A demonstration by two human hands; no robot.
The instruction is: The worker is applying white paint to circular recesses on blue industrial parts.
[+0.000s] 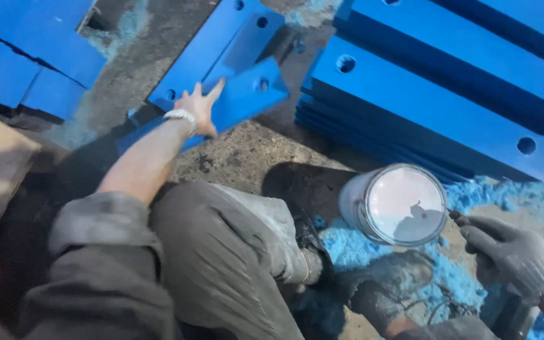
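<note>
Left hand (199,108) on a drilled plate (247,94) lying on the floor, stacked beams (436,94) to its right, paint can (398,204) in front of them, gloved right hand (511,258) just right of can.

Pretty dim overall, kinda bluish and soft. Light seems to come from the upper right, so the blue plates (448,82) there look brightest, while the lower left sinks into dark shadow. The white paint in the can (404,204) glares a bit and carries a small dark shadow. The left hand (199,107) looks slightly smeared, and fine detail is mushy everywhere.
</note>
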